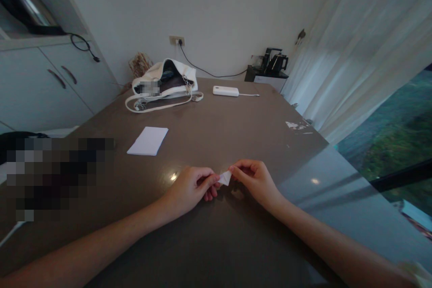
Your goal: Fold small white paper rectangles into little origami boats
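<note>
Between my two hands is a small folded piece of white paper (225, 178), held just above the brown table (216, 243). My left hand (194, 185) pinches its left side between thumb and fingers, with the other fingers curled beneath. At its upper right corner, the thumb and forefinger of my right hand (254, 180) are closed on the paper. Parts of the paper are hidden under the fingertips. A stack of white paper sheets (147, 141) lies beyond my left hand.
A white handbag (165, 83) with its strap sits at the far left of the table. Right of it lies a white power bank (225, 91) with a short cable. A blurred-out patch (60, 173) covers the left edge. White curtains (351, 45) hang at the right.
</note>
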{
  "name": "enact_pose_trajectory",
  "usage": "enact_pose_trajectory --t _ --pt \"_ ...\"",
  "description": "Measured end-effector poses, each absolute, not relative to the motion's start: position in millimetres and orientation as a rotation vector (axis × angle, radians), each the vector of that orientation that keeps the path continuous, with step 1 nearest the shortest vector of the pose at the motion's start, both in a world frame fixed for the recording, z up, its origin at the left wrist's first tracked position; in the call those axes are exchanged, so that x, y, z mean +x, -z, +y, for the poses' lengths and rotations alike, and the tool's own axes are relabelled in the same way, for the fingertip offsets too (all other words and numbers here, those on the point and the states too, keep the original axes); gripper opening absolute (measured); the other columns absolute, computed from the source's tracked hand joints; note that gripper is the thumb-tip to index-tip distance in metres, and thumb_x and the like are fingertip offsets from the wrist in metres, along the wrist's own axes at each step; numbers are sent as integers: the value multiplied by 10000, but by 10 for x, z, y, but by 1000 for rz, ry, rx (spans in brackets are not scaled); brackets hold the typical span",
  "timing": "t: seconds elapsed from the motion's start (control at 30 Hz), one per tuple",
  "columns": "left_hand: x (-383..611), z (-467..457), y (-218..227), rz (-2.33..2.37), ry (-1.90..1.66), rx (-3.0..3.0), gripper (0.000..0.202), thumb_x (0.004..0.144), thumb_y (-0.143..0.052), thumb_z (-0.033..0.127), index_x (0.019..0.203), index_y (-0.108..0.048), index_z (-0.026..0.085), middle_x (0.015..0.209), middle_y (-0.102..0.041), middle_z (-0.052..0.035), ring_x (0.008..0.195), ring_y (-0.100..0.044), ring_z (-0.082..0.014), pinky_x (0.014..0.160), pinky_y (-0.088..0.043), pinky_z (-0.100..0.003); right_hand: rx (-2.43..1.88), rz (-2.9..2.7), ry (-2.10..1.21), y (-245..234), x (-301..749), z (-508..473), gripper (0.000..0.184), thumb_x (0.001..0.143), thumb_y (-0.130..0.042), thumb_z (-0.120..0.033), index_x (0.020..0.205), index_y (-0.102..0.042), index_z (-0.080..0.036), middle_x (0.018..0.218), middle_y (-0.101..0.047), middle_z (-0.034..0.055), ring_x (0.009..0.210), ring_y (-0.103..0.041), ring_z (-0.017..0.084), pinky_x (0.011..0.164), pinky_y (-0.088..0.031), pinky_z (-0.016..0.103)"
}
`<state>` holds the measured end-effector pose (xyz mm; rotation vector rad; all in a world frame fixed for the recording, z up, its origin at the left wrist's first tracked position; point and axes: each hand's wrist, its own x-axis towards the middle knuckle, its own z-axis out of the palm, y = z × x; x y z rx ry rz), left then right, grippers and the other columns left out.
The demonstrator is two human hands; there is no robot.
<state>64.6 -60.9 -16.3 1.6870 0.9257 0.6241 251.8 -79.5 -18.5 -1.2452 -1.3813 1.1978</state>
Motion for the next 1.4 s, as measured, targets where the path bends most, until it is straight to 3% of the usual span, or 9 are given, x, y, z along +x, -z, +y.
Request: enact_pose_trajectory --t 0.27,0.5,0.8,0.97,1.23,1.4 --pt "631 -594 147 882 -657 1643 292 875 -480 346 731 -602 124 602 -619 -15 482 -556 -100 478 -442 -195 -1188 -1552 -1359 166 2502 -834 367 770 -630 -477 651 -610 -131 585 -559 -2 521 -477 83 499 -371 205" --pt "638 -596 97 849 -730 1763 208 843 -563 318 773 -632 134 676 -613 -8 623 -555 -115 582 -426 -206 -1175 -1631 -1376 132 2502 -869 356 770 -644 -446 631 -588 -123 555 -508 -17 494 -426 75 467 -300 204" --pt "629 -615 56 828 -745 1694 182 821 -573 280 716 -602 134 661 -597 -3 641 -554 -124 597 -417 -212 -1161 -1723 -1356 108 2475 -905 342 827 -583 -419 651 -614 -127 590 -547 2 528 -454 91 508 -338 215" --pt "642 -596 110 806 -726 1635 182 816 -573 318 778 -602 143 705 -593 -5 669 -546 -133 606 -416 -222 -1147 -1819 -1381 97 2486 -919 288 811 -605 -388 659 -615 -144 577 -542 -10 528 -462 96 507 -352 210" --pt "641 -576 96 811 -757 1585 161 775 -568 264 674 -515 150 610 -481 41 591 -460 -99 546 -346 -198 -1131 -1913 -1270 88 2438 -955 223 828 -592 -318 704 -626 -136 613 -549 -8 556 -467 96 517 -352 203" --pt "658 -527 112 796 -731 1432 194 776 -602 326 733 -570 140 613 -533 39 556 -471 -89 539 -364 -196 -1146 -1853 -1178 85 2475 -908 264 851 -556 -324 677 -617 -134 622 -563 3 586 -491 107 554 -374 213"
